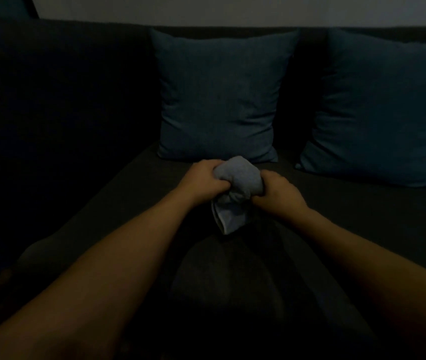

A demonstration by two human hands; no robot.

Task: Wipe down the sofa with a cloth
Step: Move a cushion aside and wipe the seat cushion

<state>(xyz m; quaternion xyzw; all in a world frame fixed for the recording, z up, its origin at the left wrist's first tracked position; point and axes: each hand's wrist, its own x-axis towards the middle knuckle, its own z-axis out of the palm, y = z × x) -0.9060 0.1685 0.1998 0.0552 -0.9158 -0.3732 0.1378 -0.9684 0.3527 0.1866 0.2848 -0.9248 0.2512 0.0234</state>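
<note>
The room is dim. A dark grey sofa [349, 211] fills the view, its seat stretching out in front of me. A bunched pale grey-blue cloth [235, 185] is held above the seat, in front of the middle cushion. My left hand [206, 181] grips the cloth's left side and my right hand [275, 190] grips its right side. A loose corner of the cloth hangs down between my wrists. Both forearms reach in from the bottom of the view.
Two blue-teal square cushions lean against the backrest: one in the middle [219, 100], one at the right [383, 110]. The sofa's dark left arm [50, 113] rises at the left. A pale wall [232, 9] shows behind the backrest.
</note>
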